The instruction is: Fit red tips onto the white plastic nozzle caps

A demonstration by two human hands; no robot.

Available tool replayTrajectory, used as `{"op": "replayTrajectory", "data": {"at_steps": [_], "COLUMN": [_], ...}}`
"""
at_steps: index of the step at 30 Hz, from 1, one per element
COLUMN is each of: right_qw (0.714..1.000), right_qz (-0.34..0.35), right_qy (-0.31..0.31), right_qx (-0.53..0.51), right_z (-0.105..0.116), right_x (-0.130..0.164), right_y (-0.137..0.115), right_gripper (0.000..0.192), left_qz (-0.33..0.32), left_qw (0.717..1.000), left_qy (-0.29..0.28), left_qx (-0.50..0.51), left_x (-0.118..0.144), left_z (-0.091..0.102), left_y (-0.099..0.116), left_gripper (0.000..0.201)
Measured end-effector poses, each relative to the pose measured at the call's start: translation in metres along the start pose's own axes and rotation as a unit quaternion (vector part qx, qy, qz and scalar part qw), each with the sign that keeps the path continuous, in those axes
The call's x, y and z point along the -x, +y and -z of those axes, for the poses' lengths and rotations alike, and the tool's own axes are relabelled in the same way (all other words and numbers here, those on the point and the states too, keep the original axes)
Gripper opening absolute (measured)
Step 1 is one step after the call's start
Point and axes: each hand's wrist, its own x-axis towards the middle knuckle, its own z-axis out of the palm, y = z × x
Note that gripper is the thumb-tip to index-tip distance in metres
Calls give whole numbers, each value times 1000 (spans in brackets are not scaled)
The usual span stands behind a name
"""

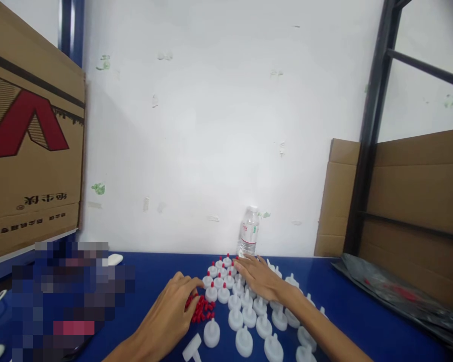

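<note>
Red tips [201, 307] lie just under the left hand [173, 306] fingertips.

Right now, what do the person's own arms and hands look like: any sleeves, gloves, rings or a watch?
Both are bare. The left hand and right hand wear no gloves, and no rings show. The forearms are uncovered down to the bottom edge of the picture: no sleeve, watch, band or marking shows.
</note>
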Motion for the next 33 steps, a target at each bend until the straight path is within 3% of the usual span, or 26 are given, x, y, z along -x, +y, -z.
{"op": "replayTrajectory", "data": {"at_steps": [3,9,14,18,24,27,30,33], "right_qw": [999,988,959,918,891,895,937,955], "right_qz": [16,50,214,346,396,379,242,130], "right_qy": [28,145,171,182,205,210,229,250], "right_qx": [-2,12,66,74,86,111,107,88], "right_z": [5,28,24,9,9,15,22,26], "right_x": [0,4,10,16,18,12,5,1], "right_y": [-2,-13,-43,-73,-82,-65,-35,-9], "right_gripper": [63,38,15,13,20,21,21,22], "left_qz": [9,-5,-26,-43,-79,-54,-38,-46], "left_qw": [1000,1000,996,994,992,991,987,992], "left_qy": [-5,16,76,94,97,111,150,108], "left_qx": [-1,13,41,39,11,43,49,40], "left_x": [1,3,3,3,5,9,11,10], "left_z": [-1,6,14,14,11,11,14,22], "left_y": [-1,7,16,17,21,21,19,20], "left_gripper": [27,23,20,15,29,36,34,38]}}
